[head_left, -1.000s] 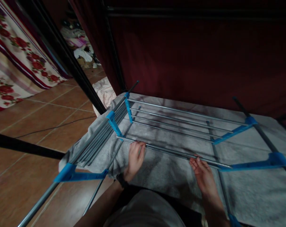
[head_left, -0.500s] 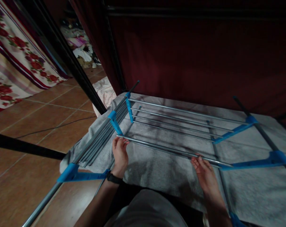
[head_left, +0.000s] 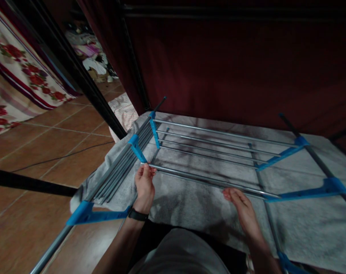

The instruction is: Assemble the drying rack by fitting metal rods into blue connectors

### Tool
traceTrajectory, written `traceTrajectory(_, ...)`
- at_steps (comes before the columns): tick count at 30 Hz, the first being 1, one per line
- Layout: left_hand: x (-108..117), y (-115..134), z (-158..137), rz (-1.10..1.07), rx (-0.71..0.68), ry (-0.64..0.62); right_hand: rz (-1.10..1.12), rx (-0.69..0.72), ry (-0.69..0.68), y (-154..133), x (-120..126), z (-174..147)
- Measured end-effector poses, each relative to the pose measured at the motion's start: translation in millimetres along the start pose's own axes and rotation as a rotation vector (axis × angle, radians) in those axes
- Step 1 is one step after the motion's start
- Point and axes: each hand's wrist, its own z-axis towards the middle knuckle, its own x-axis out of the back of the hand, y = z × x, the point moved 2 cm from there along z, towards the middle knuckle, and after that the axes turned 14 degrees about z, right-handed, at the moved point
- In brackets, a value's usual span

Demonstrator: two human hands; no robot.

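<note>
A metal drying rack point(head_left: 218, 132) with blue plastic brackets and thin rods stands over a grey blanket. My left hand point(head_left: 144, 186), with a black band on the wrist, pinches the left end of a shiny metal rod point(head_left: 190, 174). That end lies against the tip of a blue bracket point(head_left: 138, 149); whether it is seated there I cannot tell. The rod's right end rests by a long blue bracket point(head_left: 307, 195). My right hand point(head_left: 243, 209) is just below the rod, apart from it, fingers loosely bent and holding nothing.
Several loose grey rods point(head_left: 120, 173) lie on the blanket point(head_left: 187, 213) at the left. Black metal posts point(head_left: 84, 80) stand left, with a dark red curtain point(head_left: 218, 72) behind. A cable point(head_left: 61, 156) crosses the tiled floor point(head_left: 53, 140).
My right hand has let go of the rod and moved slightly left and down. My left hand stays at the rod's left end. The view has shifted slightly.
</note>
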Motion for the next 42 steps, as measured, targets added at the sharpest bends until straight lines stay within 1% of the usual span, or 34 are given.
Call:
traceTrajectory(2,0.6,-1.4,0.6,0.029,-0.006,0.003,-0.194,0.112,-0.042,-8.6,-11.6,-7.7)
traceTrajectory(3,0.7,-1.7,1.1,0.039,-0.009,0.004,-0.285,0.202,-0.048,-13.2,-18.2,-10.8)
traceTrajectory(5,0.9,-1.4,2.1,0.050,-0.013,0.002,-0.469,0.440,-0.068,-21.4,-33.1,-14.1)
traceTrajectory(7,1.2,-0.5,3.0,0.056,-0.025,-0.003,-0.665,0.627,-0.138,-25.0,-49.2,-11.8)
traceTrajectory(8,1.6,-0.1,3.2,0.061,-0.035,-0.007,-0.760,0.686,-0.192,-24.9,-56.6,-8.5)
traceTrajectory(10,3.5,-0.5,3.2,0.089,-0.059,-0.018,-0.924,0.750,-0.299,-22.2,-67.8,0.4)
traceTrajectory(12,7.5,-3.2,3.3,0.149,-0.082,-0.009,-1.035,0.777,-0.356,-18.8,-72.7,9.5)
traceTrajectory(13,10.5,-5.2,3.9,0.183,-0.095,0.021,-1.068,0.785,-0.367,-17.4,-73.0,13.2)
traceTrajectory(17,22.2,-10.6,14.9,0.275,-0.174,0.269,-1.112,0.816,-0.391,-14.4,-68.2,20.5)
traceTrajectory(19,21.8,-8.3,27.6,0.272,-0.222,0.313,-1.120,0.827,-0.397,-14.1,-66.1,21.2)
traceTrajectory(21,16.3,-3.5,43.6,0.219,-0.222,0.256,-1.125,0.829,-0.391,-14.0,-65.4,21.8)
traceTrajectory(23,8.4,1.6,59.4,0.155,-0.160,0.137,-1.119,0.826,-0.385,-14.1,-65.6,22.6)
traceTrajectory(25,1.3,6.0,71.6,0.161,-0.117,0.020,-1.107,0.821,-0.389,-14.0,-65.9,23.6)
traceTrajectory(26,-1.0,7.6,76.1,0.178,-0.112,-0.019,-1.102,0.819,-0.395,-13.9,-66.0,24.0)
traceTrajectory(30,-3.9,8.6,85.8,0.144,-0.102,-0.079,-1.088,0.817,-0.404,-13.4,-65.3,24.8)
traceTrajectory(36,-5.1,7.6,90.5,0.064,-0.035,-0.149,-1.095,0.813,-0.415,-13.7,-64.6,25.0)
traceTrajectory(40,-7.4,10.8,93.0,0.036,-0.022,-0.289,-1.100,0.805,-0.435,-14.2,-64.8,23.3)
traceTrajectory(42,-8.0,12.1,94.0,0.032,-0.036,-0.311,-1.101,0.796,-0.437,-14.3,-65.1,22.2)
